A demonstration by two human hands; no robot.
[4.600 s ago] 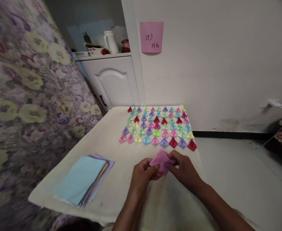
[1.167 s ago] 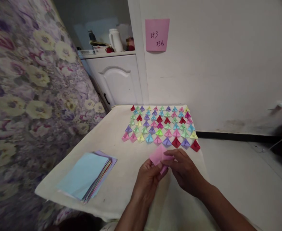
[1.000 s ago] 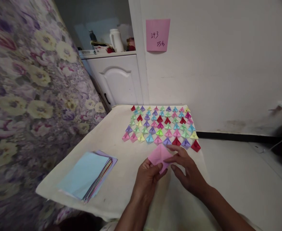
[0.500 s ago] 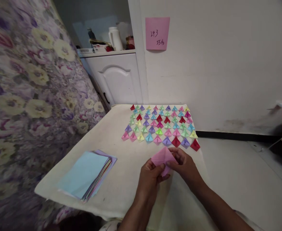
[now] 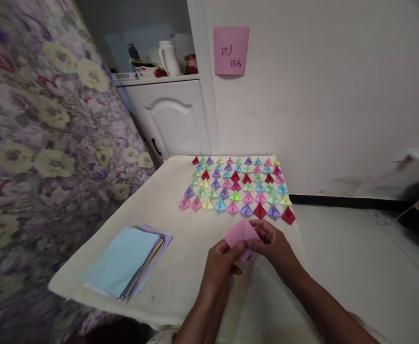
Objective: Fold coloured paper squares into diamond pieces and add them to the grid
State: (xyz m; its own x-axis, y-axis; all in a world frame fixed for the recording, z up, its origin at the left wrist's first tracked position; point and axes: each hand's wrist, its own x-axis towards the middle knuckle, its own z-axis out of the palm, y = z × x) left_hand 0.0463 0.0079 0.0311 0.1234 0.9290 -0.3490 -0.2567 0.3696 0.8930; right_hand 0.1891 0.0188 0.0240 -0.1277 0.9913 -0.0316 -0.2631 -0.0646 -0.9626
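A pink sheet of origami paper [image 5: 243,231], creased and partly folded into a diamond shape, is held between my two hands above the near part of the table. My left hand [image 5: 224,262] pinches its lower left side, thumb on top near the middle. On the right side, my right hand [image 5: 271,241] grips the paper with its thumb close to the other thumb and fingers behind. The underside of the paper and some fingertips are hidden. Just beyond my hands lie rows of small folded paper pieces [image 5: 235,196] in several colours.
A stack of coloured paper [image 5: 123,263], light blue on top, lies at the left of the cream-covered table [image 5: 152,200]. A floral curtain [image 5: 62,157] hangs on the left. Behind stand a white cabinet [image 5: 170,119] and a wall with a pink note [image 5: 231,50].
The view has shifted slightly. The left hand's lower fingers have moved a little down and left beneath the pink paper; both hands still hold it in nearly the same place.
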